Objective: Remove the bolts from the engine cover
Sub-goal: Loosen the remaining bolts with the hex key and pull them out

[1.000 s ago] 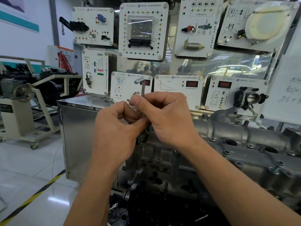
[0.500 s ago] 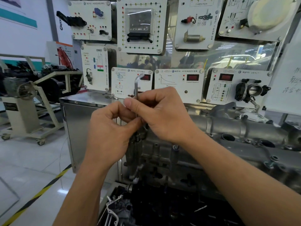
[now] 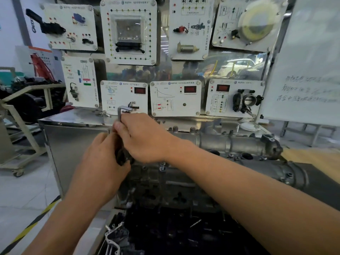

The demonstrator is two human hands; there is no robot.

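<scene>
A grey cast engine cover (image 3: pixel 228 144) runs from the centre to the right, with several bolts (image 3: pixel 192 129) standing along its far edge. At its left end an L-shaped hex key (image 3: pixel 120 112) stands upright, its short arm pointing right. My right hand (image 3: pixel 145 137) is closed around the key's shaft. My left hand (image 3: pixel 103 162) sits just below it, fingers curled at the key's lower part. The bolt under the key is hidden by both hands.
A steel cabinet (image 3: pixel 73 142) stands to the left of the engine. White training panels (image 3: pixel 174 96) and a whiteboard (image 3: pixel 309 74) rise behind. An engine stand on castors (image 3: pixel 22 111) is at far left. Loose metal parts (image 3: pixel 114 238) lie below. Yellow-black tape (image 3: pixel 31 227) marks the floor.
The key's short arm has swung round and now points right. Both hands stay on the key, and the view has tilted so the hands sit lower in the frame.
</scene>
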